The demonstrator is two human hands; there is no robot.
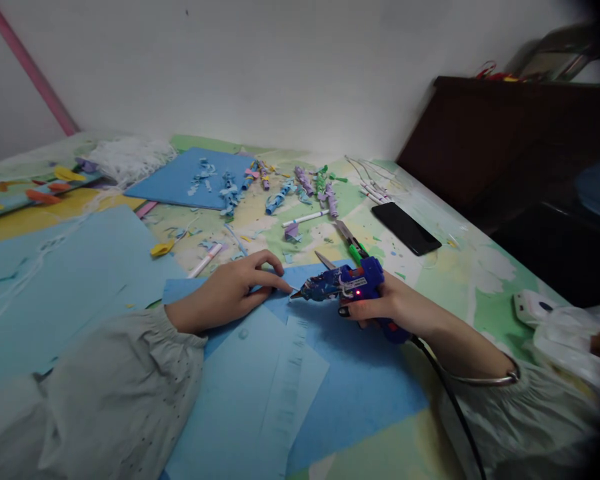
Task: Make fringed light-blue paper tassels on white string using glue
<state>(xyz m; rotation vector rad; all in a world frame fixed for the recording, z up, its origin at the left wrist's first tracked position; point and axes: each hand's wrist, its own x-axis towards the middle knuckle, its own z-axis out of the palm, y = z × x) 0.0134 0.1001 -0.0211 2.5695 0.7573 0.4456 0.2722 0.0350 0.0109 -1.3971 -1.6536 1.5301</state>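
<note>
My right hand (380,303) is wrapped round a blue hot glue gun (325,283) with a lit red light. The gun's nozzle points left, just above the top end of a pale blue paper strip (289,373) with fringe-like cuts along it. My left hand (233,287) rests on the sheets with its fingers apart, fingertips beside the nozzle. A thin white piece shows near those fingertips, too small to make out. Beneath lie a light blue paper (240,380) and a darker blue sheet (365,393). A utility knife (350,240) lies behind the gun.
Several curled paper pieces (280,197) and scraps lie farther back, some by a blue foam-like sheet (175,177). White yarn (130,160) is heaped at the back left. A black phone (405,228) lies at right; the gun's black cord (450,393) trails toward me.
</note>
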